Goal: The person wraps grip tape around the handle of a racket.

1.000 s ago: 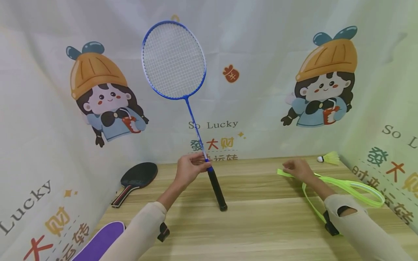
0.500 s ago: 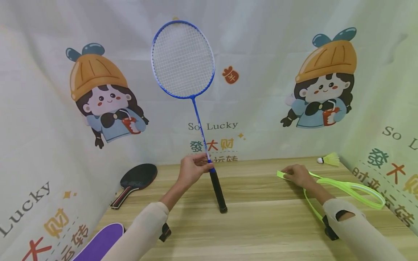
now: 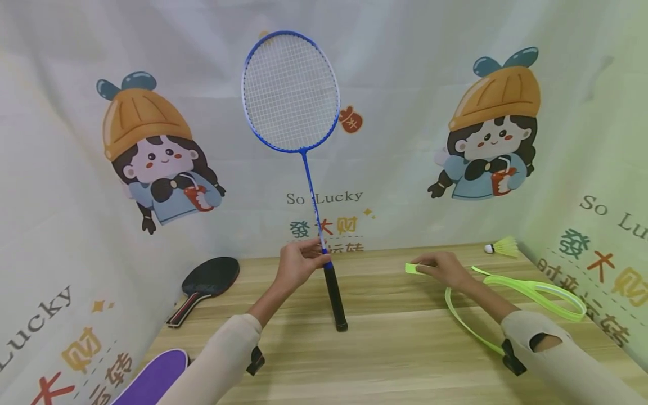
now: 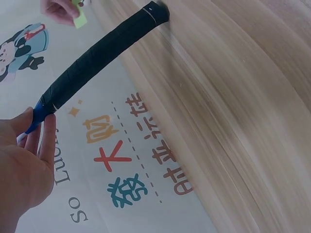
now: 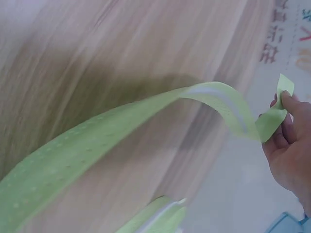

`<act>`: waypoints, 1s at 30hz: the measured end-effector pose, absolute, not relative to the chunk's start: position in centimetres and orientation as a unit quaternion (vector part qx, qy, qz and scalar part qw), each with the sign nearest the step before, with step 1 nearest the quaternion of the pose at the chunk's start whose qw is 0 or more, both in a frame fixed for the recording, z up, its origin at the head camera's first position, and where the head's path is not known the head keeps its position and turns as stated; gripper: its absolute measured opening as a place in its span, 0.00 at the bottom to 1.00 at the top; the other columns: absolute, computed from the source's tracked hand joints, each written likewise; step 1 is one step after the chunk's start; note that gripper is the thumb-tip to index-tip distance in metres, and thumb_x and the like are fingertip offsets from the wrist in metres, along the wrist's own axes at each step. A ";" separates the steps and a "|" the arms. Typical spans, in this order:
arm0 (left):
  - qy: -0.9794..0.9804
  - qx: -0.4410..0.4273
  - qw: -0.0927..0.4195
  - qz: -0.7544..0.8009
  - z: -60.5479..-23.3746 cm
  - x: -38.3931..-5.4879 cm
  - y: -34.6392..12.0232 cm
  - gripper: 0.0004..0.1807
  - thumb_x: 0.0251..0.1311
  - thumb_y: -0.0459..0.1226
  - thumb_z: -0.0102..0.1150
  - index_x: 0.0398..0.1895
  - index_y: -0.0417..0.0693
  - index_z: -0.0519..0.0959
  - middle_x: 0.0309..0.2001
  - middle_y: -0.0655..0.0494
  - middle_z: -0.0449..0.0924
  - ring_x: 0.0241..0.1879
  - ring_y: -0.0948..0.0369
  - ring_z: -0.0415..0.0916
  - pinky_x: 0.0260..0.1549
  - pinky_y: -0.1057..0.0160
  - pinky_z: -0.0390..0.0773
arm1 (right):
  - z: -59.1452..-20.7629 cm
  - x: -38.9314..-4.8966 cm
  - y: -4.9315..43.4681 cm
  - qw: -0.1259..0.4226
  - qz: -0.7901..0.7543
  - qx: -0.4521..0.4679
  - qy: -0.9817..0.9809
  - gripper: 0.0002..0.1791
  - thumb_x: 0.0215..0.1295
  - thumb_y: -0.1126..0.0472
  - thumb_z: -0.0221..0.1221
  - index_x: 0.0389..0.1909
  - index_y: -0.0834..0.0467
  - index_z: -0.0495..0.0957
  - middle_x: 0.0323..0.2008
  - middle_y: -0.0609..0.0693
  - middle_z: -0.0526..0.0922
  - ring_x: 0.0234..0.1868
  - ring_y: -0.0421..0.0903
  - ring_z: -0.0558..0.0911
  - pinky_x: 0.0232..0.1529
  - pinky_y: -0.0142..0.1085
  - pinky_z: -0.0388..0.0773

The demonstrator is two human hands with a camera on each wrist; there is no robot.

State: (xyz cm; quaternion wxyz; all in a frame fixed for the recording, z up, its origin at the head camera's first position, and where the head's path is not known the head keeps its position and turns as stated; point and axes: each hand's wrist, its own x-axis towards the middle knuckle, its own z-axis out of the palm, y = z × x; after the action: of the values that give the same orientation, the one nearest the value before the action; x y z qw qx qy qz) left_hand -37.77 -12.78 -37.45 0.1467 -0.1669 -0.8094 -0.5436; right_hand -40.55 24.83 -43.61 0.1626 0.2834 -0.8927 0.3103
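A blue and white badminton racket (image 3: 291,93) stands nearly upright over the table, its head at the top and its black grip (image 3: 334,298) pointing down. My left hand (image 3: 297,264) pinches it between thumb and fingers at the blue collar just above the grip; the left wrist view shows the hand (image 4: 29,165) and the black handle (image 4: 104,60) close up. My right hand (image 3: 442,269) pinches the end of a neon green strap (image 3: 415,269). In the right wrist view the strap (image 5: 97,136) runs in a long curve from the fingers across the wood.
On the wooden table (image 3: 385,349) a black table tennis paddle (image 3: 212,277) lies at the left, with a purple board-like object (image 3: 157,377) nearer. A yellow shuttlecock (image 3: 502,247) lies at the back right. The strap's looped part (image 3: 541,292) lies below it. A printed curtain encloses three sides.
The racket has swung rightward toward upright, my left hand shifting slightly right with it. My right hand has moved left, drawing the strap's end along and lengthening its curve.
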 end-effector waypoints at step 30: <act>-0.816 -0.185 0.164 -0.522 -37.3 -37.2 -12.9 0.25 0.57 0.27 0.75 0.59 0.32 0.82 0.42 0.40 0.89 0.41 0.48 0.89 0.40 0.60 0.87 | -37.9 -36.8 8.6 0.147 0.379 0.391 -0.826 0.11 0.62 0.64 0.73 0.43 0.60 0.85 0.40 0.52 0.91 0.39 0.45 0.91 0.41 0.39 0.86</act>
State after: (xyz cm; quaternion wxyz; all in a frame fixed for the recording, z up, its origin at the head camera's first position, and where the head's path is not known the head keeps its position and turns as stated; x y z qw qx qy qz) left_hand -37.22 -12.88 -37.30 0.1635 -0.1854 -0.8162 -0.5222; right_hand -36.82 8.59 -37.92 0.1466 0.3913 -0.8256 0.3792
